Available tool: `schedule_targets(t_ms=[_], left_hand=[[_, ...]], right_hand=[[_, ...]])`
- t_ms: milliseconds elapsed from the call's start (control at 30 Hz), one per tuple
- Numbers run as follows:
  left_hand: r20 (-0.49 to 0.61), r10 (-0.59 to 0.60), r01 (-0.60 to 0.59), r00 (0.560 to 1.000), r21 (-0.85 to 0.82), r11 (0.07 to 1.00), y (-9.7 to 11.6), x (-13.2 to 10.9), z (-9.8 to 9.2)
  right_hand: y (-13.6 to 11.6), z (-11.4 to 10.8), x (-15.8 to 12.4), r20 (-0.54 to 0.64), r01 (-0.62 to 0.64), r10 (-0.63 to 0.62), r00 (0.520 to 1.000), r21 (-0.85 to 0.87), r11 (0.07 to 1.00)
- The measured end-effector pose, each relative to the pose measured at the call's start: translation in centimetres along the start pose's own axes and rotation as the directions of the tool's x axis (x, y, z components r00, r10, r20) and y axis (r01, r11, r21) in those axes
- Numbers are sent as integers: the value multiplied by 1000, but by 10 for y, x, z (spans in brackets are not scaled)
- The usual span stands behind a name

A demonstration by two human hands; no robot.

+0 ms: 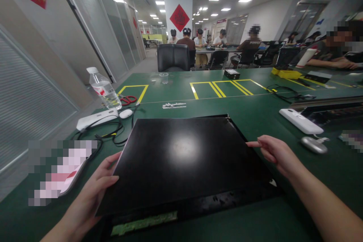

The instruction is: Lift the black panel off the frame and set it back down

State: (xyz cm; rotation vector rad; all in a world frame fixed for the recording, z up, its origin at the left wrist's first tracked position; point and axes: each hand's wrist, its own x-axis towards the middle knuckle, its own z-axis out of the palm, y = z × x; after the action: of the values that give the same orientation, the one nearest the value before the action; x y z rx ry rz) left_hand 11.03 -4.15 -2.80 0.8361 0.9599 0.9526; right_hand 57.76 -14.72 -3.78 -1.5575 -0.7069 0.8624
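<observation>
A black glossy display panel (159, 159) lies tilted in front of me, its left side raised above a dark backing frame (215, 199). Below its near edge shows a green circuit board (144, 224). My left hand (95, 187) grips the panel's left edge, thumb on top and fingers at the side and beneath. My right hand (279, 155) points inward, the index finger stretched to the right edge and the other fingers loosely curled. That fingertip meets or nearly meets the edge; I cannot tell whether it presses.
At left are a water bottle (104, 89), red-handled scissors (129, 100), a white power bank (98, 119), black cables (116, 130) and a blurred-out phone-like object (66, 174). A white device (301, 121) and silver mouse (314, 145) lie right. People sit beyond the green table (159, 100).
</observation>
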Motion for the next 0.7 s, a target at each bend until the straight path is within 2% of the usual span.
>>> schedule_targets(t_ms=[100,233,400,700], left_hand=[[0,21,-21,1000,44,999,-2,2,-2],[-2,4,-4,1000,-6,1000,0,1,0],[-55,-23,20,998,-41,999,2,0,5],[-71,-28,28,997,-4,1000,8,-4,14]], right_hand=[[-1,0,0,6,-35,36,999,-65,997],[-3,2,-1,-12,-36,35,999,-119,992],[-3,6,-3,-23,-1,-4,1000,-203,979],[-10,13,-11,-31,-36,26,999,-403,915]])
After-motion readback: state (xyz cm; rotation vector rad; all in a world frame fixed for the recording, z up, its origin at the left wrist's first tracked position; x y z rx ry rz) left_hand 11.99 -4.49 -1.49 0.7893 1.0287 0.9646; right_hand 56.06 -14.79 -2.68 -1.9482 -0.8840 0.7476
